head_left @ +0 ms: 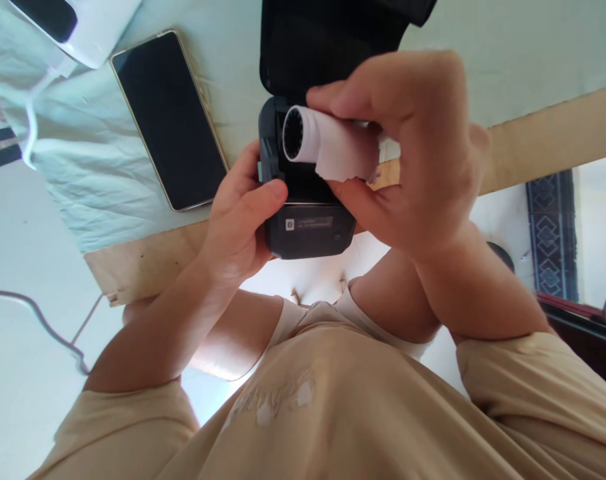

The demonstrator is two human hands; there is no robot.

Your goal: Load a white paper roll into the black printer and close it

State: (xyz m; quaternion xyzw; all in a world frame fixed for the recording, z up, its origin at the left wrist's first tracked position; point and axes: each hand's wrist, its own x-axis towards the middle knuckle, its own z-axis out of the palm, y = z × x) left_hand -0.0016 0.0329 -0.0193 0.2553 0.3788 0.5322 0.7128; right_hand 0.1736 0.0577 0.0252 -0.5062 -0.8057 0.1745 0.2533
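Observation:
My left hand point(243, 207) grips the side of a small black portable printer point(310, 233), its thumb resting on the front edge. The printer's black lid point(327, 47) is swung open at the back. Over the open compartment, my right hand point(413, 147) holds a white paper roll point(340, 143) between thumb and fingers. The roll is tilted, with its hollow core facing left and a torn paper edge on its underside. I cannot tell whether the roll touches the printer's inside.
A dark-screened smartphone point(173, 120) lies on the pale green cloth point(237, 40) at left. Behind it stands a white device point(87, 27) with a white cable point(31, 123). The table's bare wooden edge point(547, 133) runs in front. A grey cable point(37, 310) hangs at lower left.

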